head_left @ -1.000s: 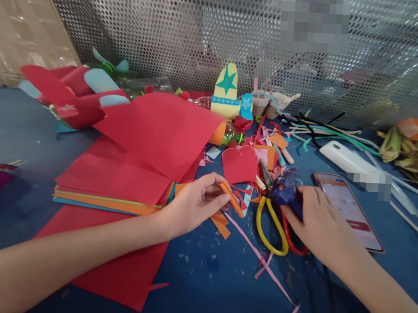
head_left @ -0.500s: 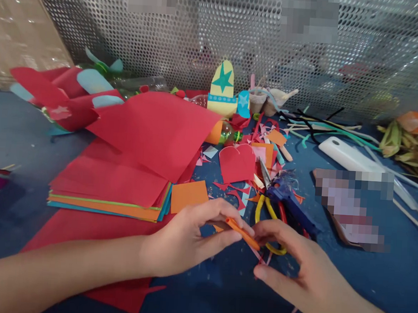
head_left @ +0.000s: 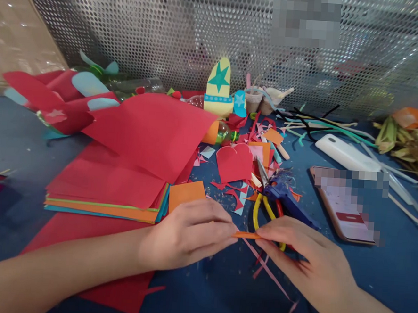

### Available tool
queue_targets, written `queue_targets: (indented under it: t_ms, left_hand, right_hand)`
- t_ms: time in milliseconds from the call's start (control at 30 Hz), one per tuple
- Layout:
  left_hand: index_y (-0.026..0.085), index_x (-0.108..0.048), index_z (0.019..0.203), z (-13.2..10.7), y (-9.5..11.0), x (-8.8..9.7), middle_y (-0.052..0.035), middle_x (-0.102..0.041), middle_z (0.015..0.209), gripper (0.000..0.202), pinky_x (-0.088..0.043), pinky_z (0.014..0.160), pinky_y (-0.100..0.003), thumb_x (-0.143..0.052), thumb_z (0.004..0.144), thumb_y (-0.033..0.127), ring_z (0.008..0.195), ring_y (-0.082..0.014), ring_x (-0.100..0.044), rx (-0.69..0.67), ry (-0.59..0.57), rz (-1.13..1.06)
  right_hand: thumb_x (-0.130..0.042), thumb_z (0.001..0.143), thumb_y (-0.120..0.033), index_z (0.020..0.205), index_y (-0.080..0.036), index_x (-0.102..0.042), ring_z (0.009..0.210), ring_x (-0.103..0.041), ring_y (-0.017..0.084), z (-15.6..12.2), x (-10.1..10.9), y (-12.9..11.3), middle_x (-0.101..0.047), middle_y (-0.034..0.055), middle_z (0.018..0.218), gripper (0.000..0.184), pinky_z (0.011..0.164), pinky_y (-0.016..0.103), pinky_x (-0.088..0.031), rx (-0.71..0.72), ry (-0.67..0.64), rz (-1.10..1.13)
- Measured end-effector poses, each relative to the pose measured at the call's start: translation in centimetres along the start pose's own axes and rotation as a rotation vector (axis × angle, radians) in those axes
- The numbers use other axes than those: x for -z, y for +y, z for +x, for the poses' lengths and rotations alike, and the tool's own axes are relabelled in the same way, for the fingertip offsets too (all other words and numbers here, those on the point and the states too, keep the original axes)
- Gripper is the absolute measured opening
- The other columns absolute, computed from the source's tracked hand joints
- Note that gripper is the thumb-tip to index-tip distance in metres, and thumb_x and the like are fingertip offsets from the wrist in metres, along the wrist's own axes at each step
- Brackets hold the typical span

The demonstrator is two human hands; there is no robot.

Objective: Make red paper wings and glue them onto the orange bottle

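A narrow orange strip was held above the front of the bench, stretched level between two hands. Its left end was gripped by the left hand, whose fingers were drawn together round it; its right end was pinched between the thumb and forefinger of the right hand. Much of the strip was hidden by the fingers, and whether it had been folded or rolled could not be told from its edge.

The shaping of the strip was judged to be under way but unfinished, as it had not been set down or joined to anything. An orange square was left flat just beyond the left hand. Some cutting had evidently been done: a red piece with a doubly rounded top was laid farther back, with red scraps strewn near it. A bottle was already partly wrapped in orange, and a green star was already set on a yellow shape. Plenty of paper was left unused in the coloured stack. The scissors were laid aside, held by neither hand.
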State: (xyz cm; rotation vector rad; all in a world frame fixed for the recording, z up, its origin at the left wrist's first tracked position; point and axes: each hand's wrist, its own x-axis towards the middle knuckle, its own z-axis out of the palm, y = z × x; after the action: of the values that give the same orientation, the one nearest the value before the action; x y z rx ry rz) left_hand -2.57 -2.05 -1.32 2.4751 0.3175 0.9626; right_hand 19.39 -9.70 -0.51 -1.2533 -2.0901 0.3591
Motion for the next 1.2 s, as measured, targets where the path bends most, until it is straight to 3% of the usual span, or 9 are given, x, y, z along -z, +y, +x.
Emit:
queue_targets:
  t_ms: [167,300,400,533,633,867,1033,1200]
  left_hand:
    - [0.008,-0.066,0.089,0.0,-0.5,0.1,-0.0097,-0.073,0.08,0.009,-0.06,0.07,-0.027,-0.065,0.08,0.008,0.072,-0.0171,-0.068,-0.241,0.061,0.188]
    - [0.008,-0.066,0.089,0.0,-0.4,0.3,-0.0086,-0.074,0.081,0.006,-0.061,0.071,-0.026,-0.062,0.083,0.01,0.075,-0.015,-0.069,-0.263,0.026,0.243]
    - [0.008,-0.066,0.087,-0.2,-0.1,0.2,-0.0073,-0.074,0.081,0.006,-0.061,0.074,-0.025,-0.062,0.084,0.01,0.073,-0.0137,-0.069,-0.288,0.01,0.268]
    - [0.007,-0.066,0.088,-0.2,0.2,-0.1,-0.0066,-0.075,0.08,0.01,-0.058,0.082,-0.024,-0.056,0.088,0.01,0.074,-0.0124,-0.069,-0.275,0.01,0.23]
    - [0.008,-0.067,0.09,0.1,0.4,-0.2,-0.005,-0.075,0.076,0.015,-0.059,0.074,-0.024,-0.053,0.089,0.01,0.068,-0.0134,-0.069,-0.272,-0.006,0.264]
    - [0.009,-0.066,0.085,0.1,0.0,0.3,-0.0066,-0.074,0.078,0.02,-0.058,0.077,-0.026,-0.048,0.092,0.011,0.072,-0.0159,-0.068,-0.274,0.009,0.271]
    - [0.008,-0.062,0.089,-0.3,-0.5,-0.2,-0.01,-0.072,0.083,0.006,-0.058,0.075,-0.029,-0.057,0.086,0.007,0.076,-0.0175,-0.065,-0.211,-0.001,0.167]
    - [0.007,-0.06,0.091,-0.5,-0.7,-0.6,-0.0117,-0.07,0.084,0.007,-0.058,0.076,-0.03,-0.059,0.084,0.005,0.081,-0.0186,-0.064,-0.168,0.014,0.086]
  right_hand:
    - [-0.058,0.085,-0.008,0.093,-0.019,-0.059,0.076,-0.066,0.01,0.0,-0.3,0.3,-0.069,0.0026,0.083,0.014,0.073,0.018,-0.053,0.07,0.061,0.003]
    - [-0.058,0.086,-0.011,0.106,-0.018,-0.06,0.083,-0.065,0.01,-0.1,-0.4,0.5,-0.068,0.0043,0.091,0.021,0.077,0.018,-0.053,0.042,-0.036,0.066]
    - [-0.058,0.087,-0.011,0.103,-0.018,-0.062,0.083,-0.064,0.009,-0.1,-0.5,0.4,-0.067,0.0032,0.091,0.018,0.078,0.017,-0.053,0.071,-0.064,0.119]
    - [-0.055,0.089,-0.01,0.1,-0.017,-0.063,0.083,-0.065,0.009,0.0,-0.4,0.1,-0.069,0.0036,0.089,0.016,0.078,0.018,-0.053,0.138,-0.021,0.077]
    - [-0.053,0.09,-0.01,0.097,-0.015,-0.064,0.084,-0.065,0.01,0.1,-0.3,-0.1,-0.07,0.0047,0.089,0.014,0.08,0.018,-0.053,0.179,0.006,0.042]
    - [-0.06,0.084,-0.006,0.094,-0.018,-0.063,0.08,-0.065,0.01,0.3,-0.3,0.0,-0.069,0.0029,0.087,0.015,0.078,0.02,-0.053,0.107,0.05,0.006]
    - [-0.061,0.083,-0.006,0.087,-0.021,-0.06,0.077,-0.066,0.009,0.0,-0.3,0.1,-0.07,0.0004,0.085,0.016,0.076,0.02,-0.054,0.093,0.1,-0.023]
    - [-0.064,0.081,-0.011,0.079,-0.022,-0.051,0.069,-0.065,0.007,-0.6,-0.5,0.3,-0.068,-0.0033,0.079,0.017,0.07,0.017,-0.052,0.023,0.144,-0.079]
